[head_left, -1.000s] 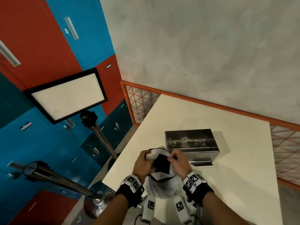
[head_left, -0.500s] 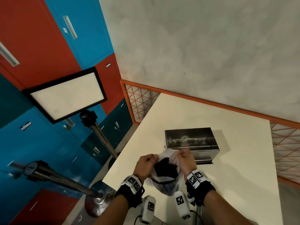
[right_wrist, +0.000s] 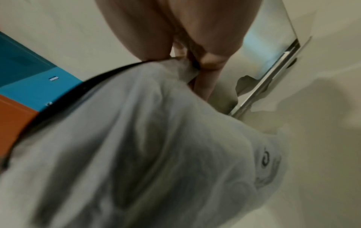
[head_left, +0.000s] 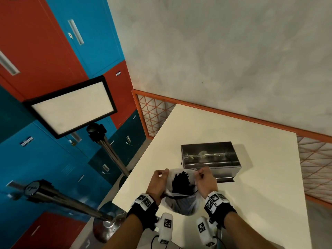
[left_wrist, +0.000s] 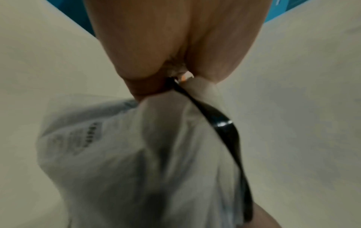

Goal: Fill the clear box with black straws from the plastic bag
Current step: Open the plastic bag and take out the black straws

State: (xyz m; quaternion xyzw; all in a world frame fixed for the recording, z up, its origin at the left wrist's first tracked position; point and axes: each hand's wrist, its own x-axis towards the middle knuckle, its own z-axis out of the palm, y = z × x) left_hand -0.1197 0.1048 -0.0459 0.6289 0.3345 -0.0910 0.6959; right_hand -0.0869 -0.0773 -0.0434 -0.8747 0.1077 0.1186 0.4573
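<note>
Plastic bag (head_left: 180, 200) hangs just above the near part of the table (head_left: 251, 203), its mouth pulled wide between two hands; the left hand (head_left: 159, 182) pinches the left rim of the film between thumb and fingers, the right hand (head_left: 206, 181) pinches the right rim the same way; black straws (head_left: 180, 182) stand bunched inside, their ends showing at the opening. Thin film of this sort is likely limp and slippery, creasing wherever it is held, so the rim is the sound place to grip; the straws look light and fairly stiff, apt to roll and scatter, best taken as a bundle near the middle or tipped out together. Clear box (head_left: 210, 156) sits on the table just beyond the hands; whether its top is open I cannot tell, since reflections hide it.
</note>
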